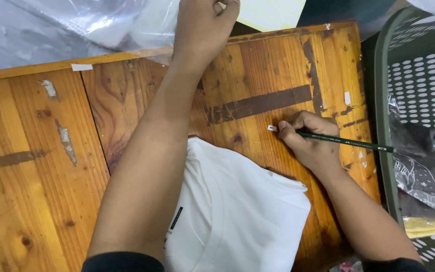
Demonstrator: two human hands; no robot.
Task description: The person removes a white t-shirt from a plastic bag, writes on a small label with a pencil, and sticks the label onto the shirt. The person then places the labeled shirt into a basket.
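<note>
The right grip (pixel 305 138) is closed around a dark green wooden pencil (pixel 348 141) near the right edge of the wooden worktop (pixel 36 166), just beyond a folded white garment (pixel 237 211). The left grip (pixel 205 22), fingers curled shut, is pressed on clear plastic sheeting (pixel 76 25) at the far edge.

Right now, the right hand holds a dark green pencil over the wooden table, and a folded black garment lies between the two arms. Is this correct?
Not quite: the folded garment is white, not black, as the head view shows. The rest stands: the right hand holds the dark green pencil over the wooden table, and the garment lies between the arms.
</note>
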